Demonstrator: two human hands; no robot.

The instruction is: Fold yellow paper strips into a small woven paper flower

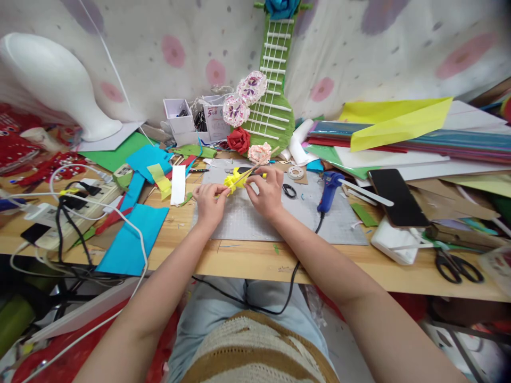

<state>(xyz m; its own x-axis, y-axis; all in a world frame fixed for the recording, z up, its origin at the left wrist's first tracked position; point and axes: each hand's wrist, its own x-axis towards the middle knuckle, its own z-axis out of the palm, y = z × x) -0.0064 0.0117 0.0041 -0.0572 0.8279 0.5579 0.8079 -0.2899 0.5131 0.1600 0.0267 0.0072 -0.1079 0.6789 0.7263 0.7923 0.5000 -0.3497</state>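
Over the grey cutting mat, both hands meet at a yellow crepe paper piece, ruffled like a flower. A thin wooden stick slants across it. My left hand is closed in a pinch at the paper's lower left side. On the other side my right hand has thumb and forefinger brought together at the paper's right edge. The fingertips partly hide where paper and stick touch. Just behind lie a peach paper flower and a red paper rose.
A blue glue gun lies on the mat's right part, its cord running over the table edge. Farther right are a phone and scissors. A green paper guitar leans at the back. Left are blue paper and a power strip.
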